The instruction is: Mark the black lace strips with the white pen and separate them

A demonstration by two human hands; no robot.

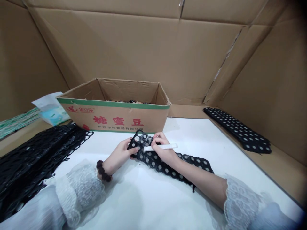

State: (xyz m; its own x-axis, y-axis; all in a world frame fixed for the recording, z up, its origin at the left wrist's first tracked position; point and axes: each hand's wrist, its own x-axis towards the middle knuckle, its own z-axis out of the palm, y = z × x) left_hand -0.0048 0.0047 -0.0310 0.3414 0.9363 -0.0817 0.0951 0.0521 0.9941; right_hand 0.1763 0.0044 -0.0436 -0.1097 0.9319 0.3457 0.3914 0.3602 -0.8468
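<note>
A black strip of joined rings [159, 164], most of them filled with pale discs, slants across the white table from centre to right. My left hand [122, 153] grips its upper left end, thumb on top. In my right hand [164, 150] is a slim white pen-like tool [168, 146], pinched by the fingers. The tool's left tip is at the strip near my left thumb; whether it touches I cannot tell. A few rings at the upper left end look unfilled. My right forearm hides part of the strip.
An open cardboard box [115, 116] with dark pieces inside stands behind my hands. Black ring sheets [31, 159] are heaped at left, beside a tissue pack [54, 113]. Another black dotted strip [236, 129] lies far right. Cardboard walls [134, 51] enclose the table [115, 204].
</note>
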